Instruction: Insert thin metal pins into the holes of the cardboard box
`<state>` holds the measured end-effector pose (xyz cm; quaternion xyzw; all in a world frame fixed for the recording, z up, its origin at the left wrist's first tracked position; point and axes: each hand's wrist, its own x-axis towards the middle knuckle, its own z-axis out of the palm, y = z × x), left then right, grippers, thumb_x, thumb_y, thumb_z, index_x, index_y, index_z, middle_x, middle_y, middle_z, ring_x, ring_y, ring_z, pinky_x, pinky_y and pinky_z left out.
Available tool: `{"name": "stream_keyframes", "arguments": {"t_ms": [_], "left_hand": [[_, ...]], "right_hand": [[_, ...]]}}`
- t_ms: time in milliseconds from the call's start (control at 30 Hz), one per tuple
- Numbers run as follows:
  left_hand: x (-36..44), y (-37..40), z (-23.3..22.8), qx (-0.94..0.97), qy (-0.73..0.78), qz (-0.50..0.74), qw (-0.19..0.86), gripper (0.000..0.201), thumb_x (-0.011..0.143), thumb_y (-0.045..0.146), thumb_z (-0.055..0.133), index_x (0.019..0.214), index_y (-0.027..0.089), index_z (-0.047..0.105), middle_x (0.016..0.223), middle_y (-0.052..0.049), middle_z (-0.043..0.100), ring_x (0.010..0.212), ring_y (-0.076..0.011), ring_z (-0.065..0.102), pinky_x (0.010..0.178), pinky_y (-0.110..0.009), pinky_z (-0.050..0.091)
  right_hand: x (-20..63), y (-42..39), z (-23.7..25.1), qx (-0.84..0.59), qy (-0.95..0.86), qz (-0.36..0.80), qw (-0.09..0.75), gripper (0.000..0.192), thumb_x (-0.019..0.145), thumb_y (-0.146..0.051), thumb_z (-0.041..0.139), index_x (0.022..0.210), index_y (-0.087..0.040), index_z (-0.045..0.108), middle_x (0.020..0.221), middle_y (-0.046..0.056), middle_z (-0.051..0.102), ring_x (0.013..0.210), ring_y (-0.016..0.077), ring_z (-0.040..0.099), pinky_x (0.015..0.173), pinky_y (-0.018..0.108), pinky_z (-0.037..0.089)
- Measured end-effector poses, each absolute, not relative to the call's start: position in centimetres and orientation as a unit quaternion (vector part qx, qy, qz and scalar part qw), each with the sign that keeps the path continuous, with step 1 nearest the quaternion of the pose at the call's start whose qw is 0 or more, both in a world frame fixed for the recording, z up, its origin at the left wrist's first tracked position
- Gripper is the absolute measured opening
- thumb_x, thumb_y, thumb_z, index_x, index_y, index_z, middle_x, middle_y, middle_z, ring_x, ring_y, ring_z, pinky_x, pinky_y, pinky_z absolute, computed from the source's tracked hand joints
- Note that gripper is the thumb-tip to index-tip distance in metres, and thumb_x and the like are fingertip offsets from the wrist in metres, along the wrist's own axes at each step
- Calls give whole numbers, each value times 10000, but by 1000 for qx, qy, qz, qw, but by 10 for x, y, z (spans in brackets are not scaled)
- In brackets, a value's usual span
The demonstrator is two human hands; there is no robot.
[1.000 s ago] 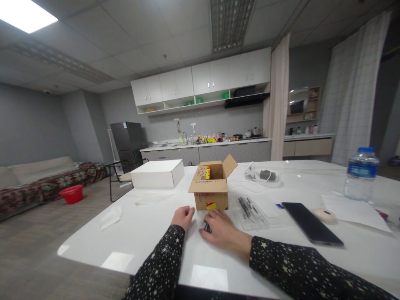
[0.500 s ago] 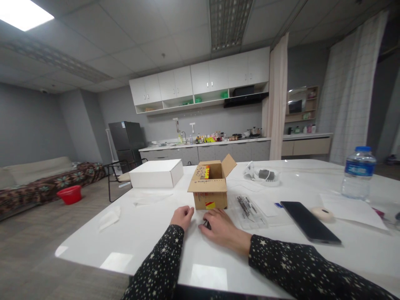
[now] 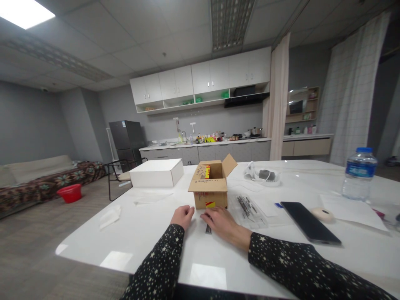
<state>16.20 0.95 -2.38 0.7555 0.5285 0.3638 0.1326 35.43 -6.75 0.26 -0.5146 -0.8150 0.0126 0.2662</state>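
My left hand (image 3: 183, 216) rests on the white table, fingers curled in, and nothing shows in it. My right hand (image 3: 220, 221) lies low over the tabletop with its fingers stretched out, close to the front of a small open cardboard box (image 3: 210, 199). Just under its thumb side lie a few short dark metal pieces (image 3: 208, 229), partly covered by the hand; their kind is too small to tell. Right of this hand is a clear plastic case (image 3: 253, 216) holding several thin metal pieces.
At the back left stands a white box (image 3: 153, 174). A white ring-shaped device with a cable (image 3: 266, 176) lies behind the case. Rightward are a black phone (image 3: 309, 223), a round beige object (image 3: 322, 214), paper (image 3: 350, 208) and a water bottle (image 3: 358, 175). A crumpled tissue (image 3: 110, 217) lies left.
My right hand's thumb and fingers have let go of the dark metal pieces, which now lie on the table below it. The left hand has stayed in place.
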Motion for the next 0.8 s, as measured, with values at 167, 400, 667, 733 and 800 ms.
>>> {"name": "stream_keyframes", "arguments": {"t_ms": [167, 400, 667, 733, 800], "left_hand": [[162, 9, -23, 758, 524, 367, 131, 437, 789, 512, 411, 483, 216, 319, 470, 41, 352, 525, -117, 349, 551, -271, 221], [161, 5, -20, 757, 527, 362, 134, 436, 793, 518, 408, 490, 216, 323, 478, 40, 359, 531, -118, 350, 554, -269, 225], [154, -2, -15, 747, 544, 361, 129, 432, 794, 508, 407, 488, 217, 315, 474, 40, 359, 531, -119, 334, 548, -271, 208], [151, -3, -14, 746, 545, 361, 127, 430, 796, 505, 402, 489, 217, 316, 476, 39, 361, 535, -120, 339, 550, -270, 209], [149, -3, -14, 745, 543, 366, 126, 430, 798, 503, 399, 488, 216, 318, 478, 37, 365, 538, -121, 343, 553, -268, 216]], "right_hand": [[358, -61, 1, -532, -804, 10, 267, 369, 1008, -401, 382, 915, -200, 676, 930, 77, 723, 905, 217, 663, 794, 290, 422], [359, -59, 0, -541, -796, 42, 269, 302, 998, -346, 403, 941, -202, 662, 949, 63, 718, 891, 202, 666, 742, 270, 411], [348, -62, 3, -508, -814, 12, 282, 292, 997, -330, 425, 927, -197, 676, 950, 67, 719, 931, 203, 655, 822, 283, 423], [344, -63, 6, -492, -821, -2, 288, 292, 996, -320, 434, 906, -194, 682, 936, 69, 719, 932, 206, 652, 838, 294, 426], [340, -65, 10, -484, -826, -11, 289, 292, 990, -314, 448, 873, -192, 686, 915, 70, 719, 921, 207, 652, 838, 300, 430]]}}
